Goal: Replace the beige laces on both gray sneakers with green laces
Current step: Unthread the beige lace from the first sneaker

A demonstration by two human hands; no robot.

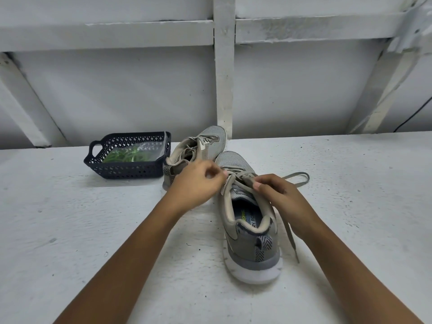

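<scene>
The surface (93, 230) is painted white, matt and pretty rough, kinda pitted. The near sneaker (247, 242) has gray knit mesh at the toe, smoother matt side panels and a white matt rubbery sole. Its lace (289, 230) is flat woven cloth. At 10 o'clock, the basket (126, 170) is dark matt plastic lattice, with a shiny clear plastic bag (145, 148) inside. The beams (224, 78) behind look like chalky painted wood.

The head-worn camera looks forward and down, close over the white table (93, 230) toward the wall (117, 90).
</scene>
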